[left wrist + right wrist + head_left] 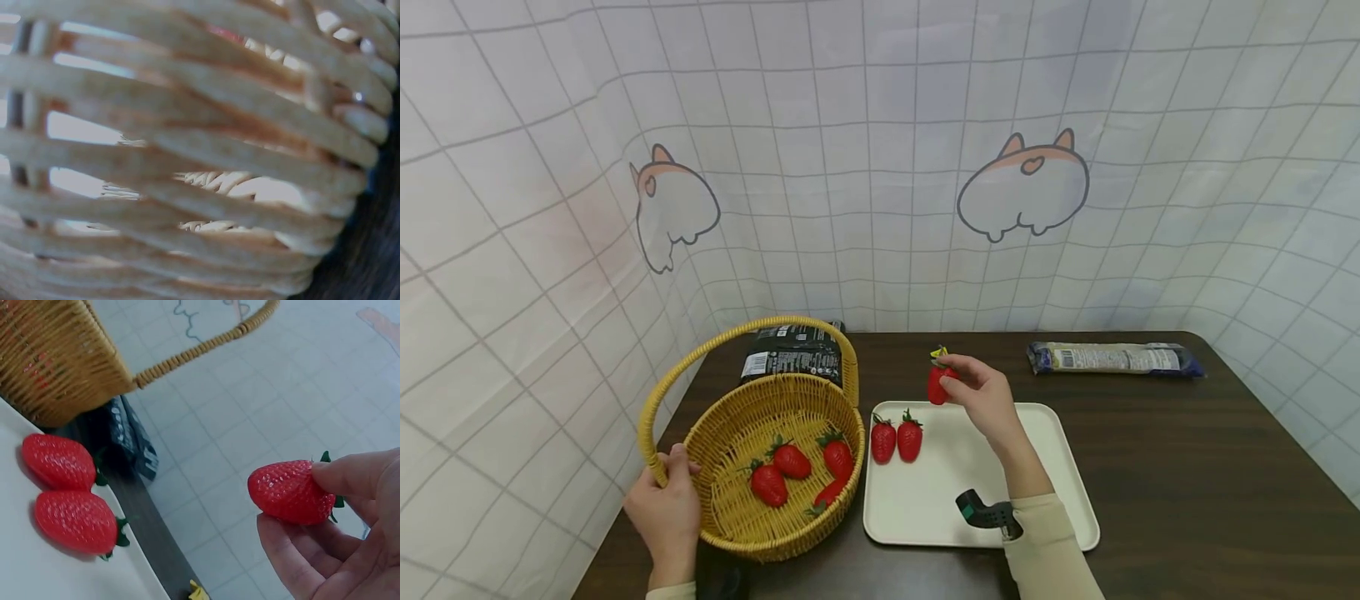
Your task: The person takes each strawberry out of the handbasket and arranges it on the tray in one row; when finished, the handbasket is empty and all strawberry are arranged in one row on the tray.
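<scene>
My right hand (pixel 985 398) pinches a red strawberry (pixel 290 492) between thumb and fingers, above the far edge of the white tray (pixel 940 508). Two more strawberries (pixel 897 438) lie side by side at the tray's left end, leaves pointing away from me. On the left, my left hand (pixel 664 504) grips the yellow wicker basket (pixel 737 521) at its left side, where the arched handle (pixel 700 354) meets the rim. Several strawberries (pixel 791 461) lie inside the basket. Only its woven wall (pixel 187 125) fills the left wrist view, blurred and close.
A black package (pixel 793 354) lies behind the basket. At the back right of the dark table (pixel 1180 467) is a long wrapped packet (pixel 1112 358). A small yellow object (pixel 197 591) sits beyond the tray. A white grid-patterned curtain (pixel 880 183) surrounds the table.
</scene>
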`<state>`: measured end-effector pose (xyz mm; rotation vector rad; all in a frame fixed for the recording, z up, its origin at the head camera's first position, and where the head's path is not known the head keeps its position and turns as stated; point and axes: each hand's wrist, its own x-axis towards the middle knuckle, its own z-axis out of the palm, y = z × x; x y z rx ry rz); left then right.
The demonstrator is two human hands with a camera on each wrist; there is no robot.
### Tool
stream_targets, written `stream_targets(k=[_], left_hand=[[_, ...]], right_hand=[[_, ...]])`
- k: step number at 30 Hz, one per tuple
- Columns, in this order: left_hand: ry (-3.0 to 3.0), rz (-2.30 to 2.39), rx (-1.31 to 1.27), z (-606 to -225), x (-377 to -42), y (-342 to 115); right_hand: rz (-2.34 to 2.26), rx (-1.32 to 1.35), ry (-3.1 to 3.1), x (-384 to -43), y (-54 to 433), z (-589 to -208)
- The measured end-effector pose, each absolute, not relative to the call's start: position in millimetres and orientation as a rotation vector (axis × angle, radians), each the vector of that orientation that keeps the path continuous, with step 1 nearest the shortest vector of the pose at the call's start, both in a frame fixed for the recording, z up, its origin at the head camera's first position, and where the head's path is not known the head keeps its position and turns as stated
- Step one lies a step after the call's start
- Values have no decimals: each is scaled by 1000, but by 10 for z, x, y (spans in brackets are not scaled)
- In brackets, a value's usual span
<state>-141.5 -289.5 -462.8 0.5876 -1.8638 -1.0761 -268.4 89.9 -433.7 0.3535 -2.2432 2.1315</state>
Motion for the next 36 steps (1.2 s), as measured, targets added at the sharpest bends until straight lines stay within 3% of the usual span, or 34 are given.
stream_targets(k=[15,36], left_hand=[[-1862,-1066,612,-4613,-1415,-2865],[-1855,-1063,604,-4602,-1402,-2870]], right_hand=[[2129,88,-2314,-2769,1262,-4402],[1842,154,-2779,-2825,1264,-4662]])
